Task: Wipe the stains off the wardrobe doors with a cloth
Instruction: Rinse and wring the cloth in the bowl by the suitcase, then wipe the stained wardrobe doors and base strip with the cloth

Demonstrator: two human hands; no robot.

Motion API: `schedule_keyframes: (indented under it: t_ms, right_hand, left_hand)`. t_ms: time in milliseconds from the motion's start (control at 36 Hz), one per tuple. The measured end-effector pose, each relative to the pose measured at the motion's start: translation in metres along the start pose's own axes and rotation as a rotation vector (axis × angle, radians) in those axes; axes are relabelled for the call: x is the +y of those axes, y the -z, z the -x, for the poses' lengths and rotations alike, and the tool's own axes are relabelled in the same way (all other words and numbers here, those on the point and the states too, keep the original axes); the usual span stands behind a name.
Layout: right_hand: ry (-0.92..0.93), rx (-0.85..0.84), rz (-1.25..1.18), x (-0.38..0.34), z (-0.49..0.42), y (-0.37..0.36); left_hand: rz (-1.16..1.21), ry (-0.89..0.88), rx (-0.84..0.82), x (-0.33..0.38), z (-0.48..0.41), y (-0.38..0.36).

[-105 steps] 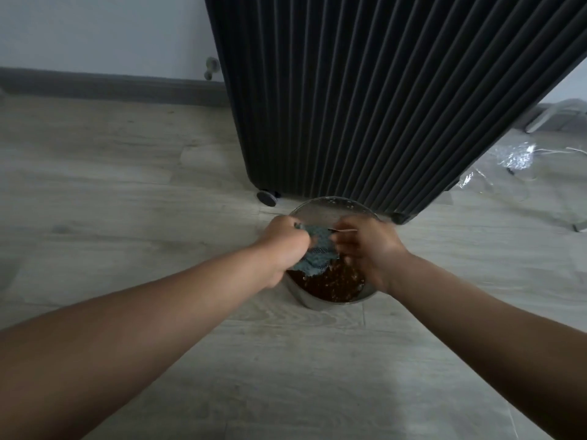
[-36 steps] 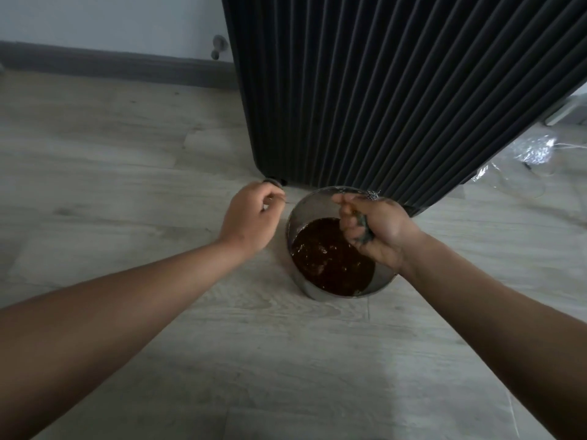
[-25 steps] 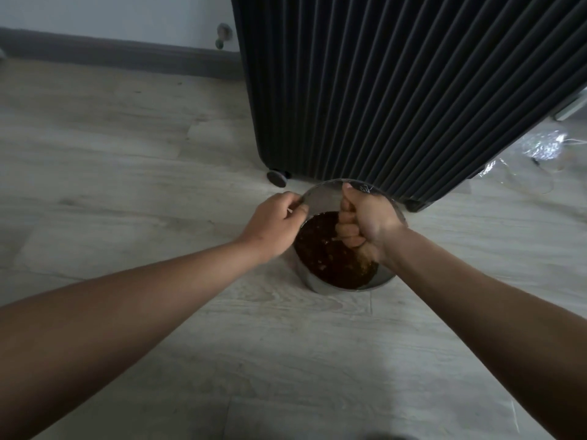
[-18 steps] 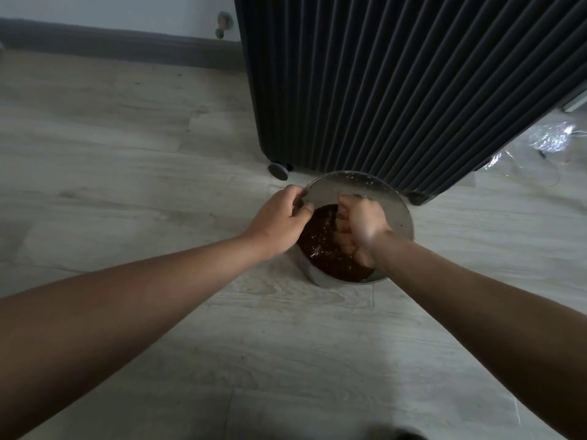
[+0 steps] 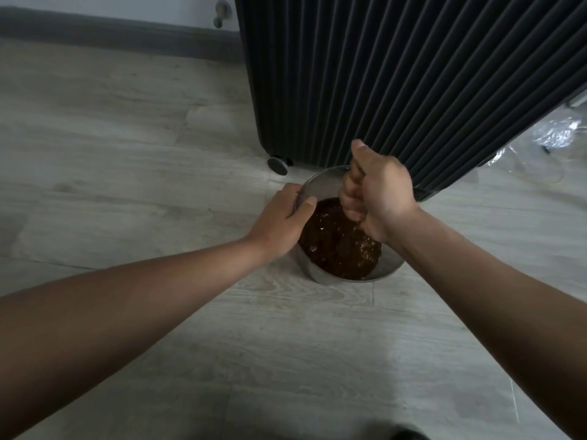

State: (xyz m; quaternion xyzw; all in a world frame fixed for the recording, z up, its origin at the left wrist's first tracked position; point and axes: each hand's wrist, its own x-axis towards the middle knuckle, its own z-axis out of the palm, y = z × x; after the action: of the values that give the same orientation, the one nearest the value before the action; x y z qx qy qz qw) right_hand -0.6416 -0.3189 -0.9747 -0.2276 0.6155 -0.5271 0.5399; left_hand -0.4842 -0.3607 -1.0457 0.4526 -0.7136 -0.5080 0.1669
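A round metal bowl (image 5: 319,182) stands on the pale wooden floor, holding dark brown liquid (image 5: 336,246). My left hand (image 5: 282,220) grips the bowl's left rim, thumb on the inside and fingers on the outside. My right hand (image 5: 378,192) is clenched in a fist above the liquid, thumb up, squeezing the cloth (image 5: 358,172). Only a dark sliver of the cloth shows between thumb and fingers. No wardrobe door is in view.
A tall black ribbed suitcase (image 5: 397,74) stands right behind the bowl, one wheel (image 5: 279,163) at its left corner. Crumpled clear plastic (image 5: 556,134) lies on the floor at the right. A grey baseboard (image 5: 111,30) and a small door stop (image 5: 219,12) line the far wall.
Both hands wrung the cloth over the bowl earlier. Then my left hand let go and took the bowl's rim, while my right fist dipped into the liquid and has now risen above it.
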Motion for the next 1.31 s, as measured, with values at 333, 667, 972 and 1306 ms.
schedule_keyframes:
  t_ms: [333, 667, 972, 1306]
  right_hand:
    - [-0.328, 0.198, 0.245, 0.038, -0.008, 0.006]
    - [-0.764, -0.112, -0.299, -0.204, 0.145, -0.056]
    - [-0.532, -0.782, 0.072, -0.522, 0.374, -0.238]
    - [-0.194, -1.706, 0.460, -0.610, 0.702, -0.430]
  left_hand:
    - [0.254, 0.236, 0.126, 0.019, 0.017, -0.005]
    - [0.735, 0.631, 0.350, 0.266, 0.159, 0.127]
    - [0.823, 0.523, 0.808, 0.583, 0.370, 0.327]
    - [0.796, 0.054, 1.620, 0.709, 0.735, 0.398]
